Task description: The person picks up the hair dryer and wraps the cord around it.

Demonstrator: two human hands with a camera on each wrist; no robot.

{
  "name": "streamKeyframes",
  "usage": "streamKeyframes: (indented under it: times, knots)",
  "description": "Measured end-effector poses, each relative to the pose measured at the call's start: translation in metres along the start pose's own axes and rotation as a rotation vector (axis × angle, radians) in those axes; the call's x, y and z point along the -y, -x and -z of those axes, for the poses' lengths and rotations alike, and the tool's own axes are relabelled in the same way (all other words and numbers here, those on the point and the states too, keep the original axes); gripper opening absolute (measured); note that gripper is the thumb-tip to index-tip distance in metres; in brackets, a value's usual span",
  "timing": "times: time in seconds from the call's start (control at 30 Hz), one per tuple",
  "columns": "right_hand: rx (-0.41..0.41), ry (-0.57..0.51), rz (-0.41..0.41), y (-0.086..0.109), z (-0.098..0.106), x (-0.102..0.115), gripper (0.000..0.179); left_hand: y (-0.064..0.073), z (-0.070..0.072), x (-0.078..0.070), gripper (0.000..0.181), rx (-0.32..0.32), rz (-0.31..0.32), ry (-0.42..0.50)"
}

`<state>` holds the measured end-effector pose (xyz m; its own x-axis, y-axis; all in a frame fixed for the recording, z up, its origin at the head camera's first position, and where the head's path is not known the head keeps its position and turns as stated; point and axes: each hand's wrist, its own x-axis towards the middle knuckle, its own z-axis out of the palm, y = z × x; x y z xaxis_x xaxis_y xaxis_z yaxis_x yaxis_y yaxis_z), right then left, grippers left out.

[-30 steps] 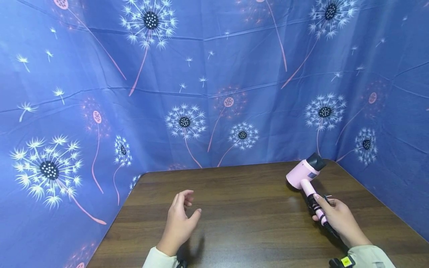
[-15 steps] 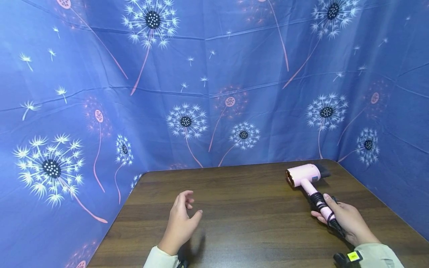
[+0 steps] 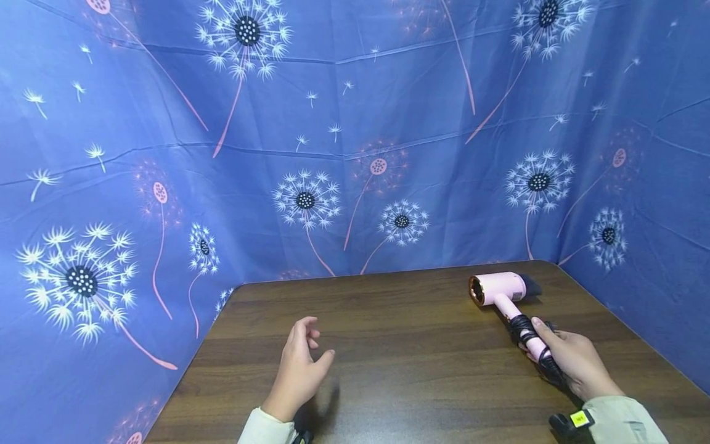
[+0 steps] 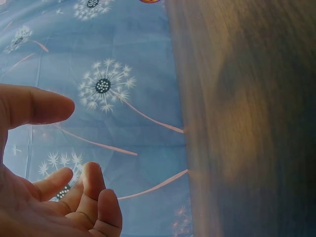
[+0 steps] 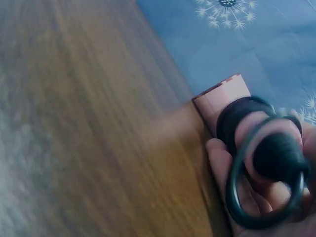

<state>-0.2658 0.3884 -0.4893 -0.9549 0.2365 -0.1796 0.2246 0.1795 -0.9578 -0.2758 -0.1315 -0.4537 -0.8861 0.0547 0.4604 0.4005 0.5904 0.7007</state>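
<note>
At the right of the head view, a pink hair dryer (image 3: 499, 288) points its black nozzle right and its copper-rimmed back end left. My right hand (image 3: 579, 361) grips its handle, around which a black cord (image 3: 522, 331) is wound. In the right wrist view, the fingers (image 5: 220, 160) curl round the handle, and a loop of cord (image 5: 234, 197) hangs before the palm. My left hand (image 3: 299, 373) hovers over the left part of the table, thumb apart from loosely bent fingers. Nothing lies between them in the left wrist view, where the thumb (image 4: 44, 104) and fingertips show.
A brown wooden table (image 3: 399, 345) spreads below both hands. Blue cloth (image 3: 355, 123) printed with dandelions hangs along its back, left and right sides. A dark strap with a yellow label (image 3: 579, 419) sits on the right wrist.
My right hand has turned the hair dryer, so its nozzle swung from up-right to rightward and slightly down, and the copper-rimmed back end came into view. The left hand has stayed in place.
</note>
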Motion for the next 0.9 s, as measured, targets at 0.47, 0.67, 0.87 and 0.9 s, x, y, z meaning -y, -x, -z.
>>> streamKeyframes:
  times: [0.47, 0.67, 0.87, 0.9]
  knots:
    - [-0.293, 0.369, 0.04, -0.0093, 0.0004, -0.0036, 0.099, -0.0002, -0.0026, 0.0013, 0.07, 0.047, 0.032, -0.01]
    - [-0.339, 0.333, 0.093, -0.0102, -0.0007, -0.004, 0.093, 0.0009, -0.0016, -0.0003, 0.07, 0.076, 0.06, -0.016]
    - [-0.309, 0.331, 0.087, -0.0096, 0.0006, -0.0029, 0.094, 0.001, -0.0016, -0.0013, 0.07, 0.083, 0.072, -0.029]
    - [-0.306, 0.331, 0.083, -0.009, 0.0008, -0.0027, 0.095, 0.001, -0.0016, -0.0014, 0.07, 0.083, 0.072, -0.029]
